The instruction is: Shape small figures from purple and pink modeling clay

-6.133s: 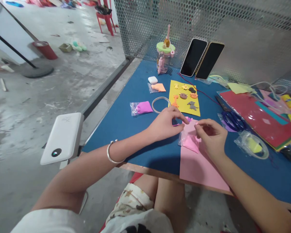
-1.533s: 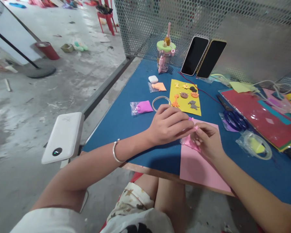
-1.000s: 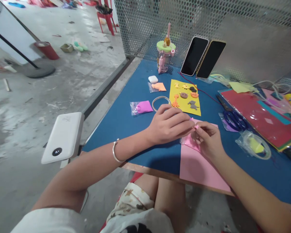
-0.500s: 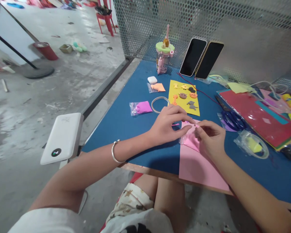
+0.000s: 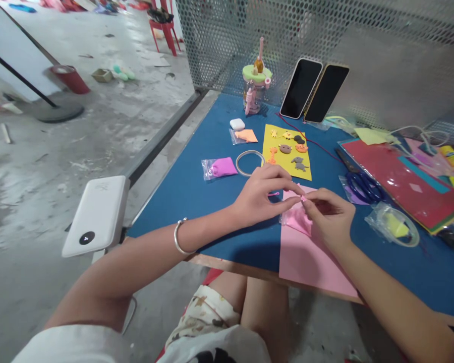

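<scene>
My left hand (image 5: pixel 263 194) and my right hand (image 5: pixel 329 217) meet fingertip to fingertip over a pink sheet (image 5: pixel 312 259) on the blue table (image 5: pixel 196 186). Both pinch a tiny pink clay piece (image 5: pixel 303 198) between them. A small clear bag of pink clay (image 5: pixel 295 218) lies under my right hand. A thin pink tool (image 5: pixel 274 193) rests on the table below my left fingers. Behind the hands lies a yellow sheet (image 5: pixel 268 137) with several small clay animals on it.
A bag of magenta clay (image 5: pixel 219 167), a tape ring (image 5: pixel 249 162), an orange clay bag (image 5: pixel 244 135) and a white case (image 5: pixel 237 124) lie left of the yellow sheet. Two phones (image 5: pixel 314 91) lean on the mesh wall beside a decorated jar (image 5: pixel 256 83). Blue scissors (image 5: pixel 363 186), coloured sheets (image 5: pixel 404 184) and a yellow clay bag (image 5: pixel 395 227) sit right. A white power bank (image 5: pixel 96 214) hangs off the left edge.
My left fingers, curled over the right fingertips a second ago, have opened out and now pinch the tiny pink piece. The pink tool on the table has come into view.
</scene>
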`<state>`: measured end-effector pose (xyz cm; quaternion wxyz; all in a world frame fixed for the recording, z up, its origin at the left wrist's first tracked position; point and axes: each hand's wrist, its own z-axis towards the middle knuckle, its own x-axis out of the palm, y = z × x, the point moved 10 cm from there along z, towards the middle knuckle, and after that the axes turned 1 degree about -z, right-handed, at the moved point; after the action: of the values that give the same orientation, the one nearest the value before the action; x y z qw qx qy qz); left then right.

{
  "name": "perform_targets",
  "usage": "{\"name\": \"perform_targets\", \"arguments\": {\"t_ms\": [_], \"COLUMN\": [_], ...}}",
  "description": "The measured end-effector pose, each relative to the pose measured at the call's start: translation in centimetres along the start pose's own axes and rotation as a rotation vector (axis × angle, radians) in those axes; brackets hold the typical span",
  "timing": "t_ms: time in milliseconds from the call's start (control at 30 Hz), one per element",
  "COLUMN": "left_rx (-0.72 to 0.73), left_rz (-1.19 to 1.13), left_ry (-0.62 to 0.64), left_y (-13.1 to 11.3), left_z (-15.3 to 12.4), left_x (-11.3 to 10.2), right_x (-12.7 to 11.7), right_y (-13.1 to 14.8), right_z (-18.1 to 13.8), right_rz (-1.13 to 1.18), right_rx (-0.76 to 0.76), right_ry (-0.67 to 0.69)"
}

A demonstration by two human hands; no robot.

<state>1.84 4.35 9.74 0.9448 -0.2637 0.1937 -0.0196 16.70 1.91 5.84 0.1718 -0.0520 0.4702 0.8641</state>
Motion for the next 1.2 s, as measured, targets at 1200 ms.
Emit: {"name": "perform_targets", "arguments": {"t_ms": [1200], "left_rx": [-0.366], "left_rz": [0.159], "left_ry": [0.606], "left_y": [5.1], "left_z": [-3.6], "left_x": [6.5], "right_x": [2.3], "right_y": [-5.5], "right_z": [-1.8], "right_rz": [0.383], "right_rx": [0.477], "right_ry": [-0.021]}}
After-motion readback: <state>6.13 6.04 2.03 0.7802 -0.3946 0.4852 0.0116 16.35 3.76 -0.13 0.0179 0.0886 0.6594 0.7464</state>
